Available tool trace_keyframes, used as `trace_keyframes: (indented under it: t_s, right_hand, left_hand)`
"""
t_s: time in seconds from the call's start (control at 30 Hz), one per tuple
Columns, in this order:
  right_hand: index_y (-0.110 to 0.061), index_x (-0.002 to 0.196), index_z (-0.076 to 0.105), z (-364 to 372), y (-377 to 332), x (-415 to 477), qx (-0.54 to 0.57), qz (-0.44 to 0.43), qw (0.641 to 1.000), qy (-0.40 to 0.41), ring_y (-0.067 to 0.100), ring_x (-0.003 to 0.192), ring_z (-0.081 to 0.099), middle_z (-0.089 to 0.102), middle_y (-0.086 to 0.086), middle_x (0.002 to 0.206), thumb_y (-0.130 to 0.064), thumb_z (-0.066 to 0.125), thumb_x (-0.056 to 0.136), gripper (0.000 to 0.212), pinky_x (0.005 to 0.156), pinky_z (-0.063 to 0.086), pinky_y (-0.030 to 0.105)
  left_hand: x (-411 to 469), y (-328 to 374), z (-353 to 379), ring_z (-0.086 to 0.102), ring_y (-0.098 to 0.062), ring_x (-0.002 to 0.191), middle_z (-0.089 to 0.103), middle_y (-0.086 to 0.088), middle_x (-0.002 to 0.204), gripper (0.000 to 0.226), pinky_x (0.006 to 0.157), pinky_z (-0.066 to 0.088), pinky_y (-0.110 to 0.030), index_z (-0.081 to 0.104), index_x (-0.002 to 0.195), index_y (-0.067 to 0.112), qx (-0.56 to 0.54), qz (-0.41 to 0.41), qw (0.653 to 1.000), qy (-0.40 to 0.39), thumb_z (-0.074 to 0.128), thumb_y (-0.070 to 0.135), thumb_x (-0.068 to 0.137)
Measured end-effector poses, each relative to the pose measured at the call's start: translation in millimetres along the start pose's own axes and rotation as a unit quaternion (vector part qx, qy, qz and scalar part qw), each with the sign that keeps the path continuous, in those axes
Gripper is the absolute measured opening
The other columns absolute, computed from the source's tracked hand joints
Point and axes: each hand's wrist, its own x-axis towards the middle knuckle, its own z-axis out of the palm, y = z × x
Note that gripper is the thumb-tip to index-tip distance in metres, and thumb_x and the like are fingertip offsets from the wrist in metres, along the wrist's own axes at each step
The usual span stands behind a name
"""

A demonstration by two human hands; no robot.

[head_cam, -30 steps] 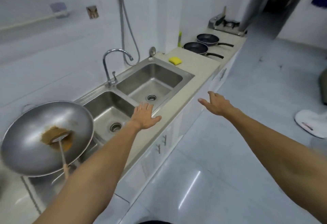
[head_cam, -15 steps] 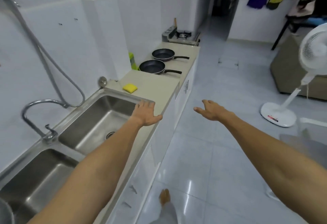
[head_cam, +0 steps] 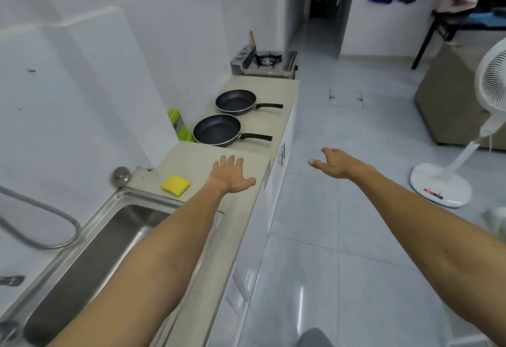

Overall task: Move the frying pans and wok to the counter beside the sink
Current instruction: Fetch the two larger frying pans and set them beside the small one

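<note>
Both hands empty, fingers spread, arms stretched forward. Left hand (head_cam: 232,175) over the counter (head_cam: 197,160), palm down; contact with the surface cannot be told. Right hand (head_cam: 335,164) out over the floor, well apart from the left. Near pan (head_cam: 216,130) at 12 o'clock from the left hand, handle pointing to 3 o'clock. Far pan (head_cam: 235,101) just beyond it, handle also to 3. Sponge (head_cam: 175,184) at 9 o'clock of the left hand, beside the sink (head_cam: 109,237). Stove (head_cam: 264,63) at the counter's far end.
</note>
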Motion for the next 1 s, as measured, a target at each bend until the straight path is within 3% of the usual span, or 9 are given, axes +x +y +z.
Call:
trace_keyframes:
  t_s: [0.1,0.47,0.63,0.8,1.0]
  right_hand:
    - [-0.01,0.164,0.019,-17,12,52,0.004,-0.006,1.0,-0.007,0.035,0.154,0.026,0.022,0.017,0.17,-0.07,0.039,0.098,0.091,0.122,0.027,0.054]
    - [-0.01,0.164,0.02,-106,99,271,-0.046,-0.031,0.998,-0.039,0.035,0.155,0.026,0.022,0.015,0.17,-0.071,0.039,0.098,0.092,0.122,0.026,0.051]
    - [-0.01,0.164,0.019,-133,133,362,-0.095,-0.041,0.99,-0.091,0.035,0.154,0.026,0.023,0.015,0.17,-0.073,0.04,0.096,0.094,0.122,0.027,0.054]
    - [-0.009,0.165,0.017,-121,117,455,-0.123,-0.083,0.981,-0.127,0.034,0.156,0.024,0.02,0.016,0.171,-0.071,0.039,0.097,0.095,0.124,0.025,0.052]
    - [-0.01,0.164,0.017,-89,44,550,-0.123,-0.145,0.963,-0.189,0.036,0.154,0.026,0.021,0.017,0.17,-0.067,0.046,0.097,0.092,0.121,0.028,0.051]
  left_hand:
    - [54,6,-14,0.029,-0.036,0.146,0.027,-0.015,0.164,0.089,0.113,0.031,-0.049,0.024,0.158,0.012,-0.013,-0.01,1.0,-0.003,0.044,0.065,0.09]
    - [264,84,-28,0.037,-0.036,0.143,0.04,-0.016,0.155,0.086,0.115,0.033,-0.047,0.033,0.153,0.008,-0.076,-0.058,0.995,-0.016,0.046,0.064,0.089]
    - [324,118,-15,0.032,-0.036,0.145,0.032,-0.015,0.161,0.09,0.112,0.032,-0.049,0.028,0.157,0.01,-0.124,-0.082,0.988,-0.035,0.044,0.067,0.09]
    - [378,104,6,0.027,-0.034,0.148,0.029,-0.015,0.162,0.097,0.114,0.028,-0.049,0.025,0.157,0.008,-0.129,-0.141,0.98,-0.05,0.044,0.073,0.088]
    - [439,71,26,0.031,-0.035,0.143,0.033,-0.014,0.158,0.098,0.112,0.031,-0.048,0.03,0.154,0.007,-0.185,-0.213,0.958,-0.049,0.045,0.076,0.086]
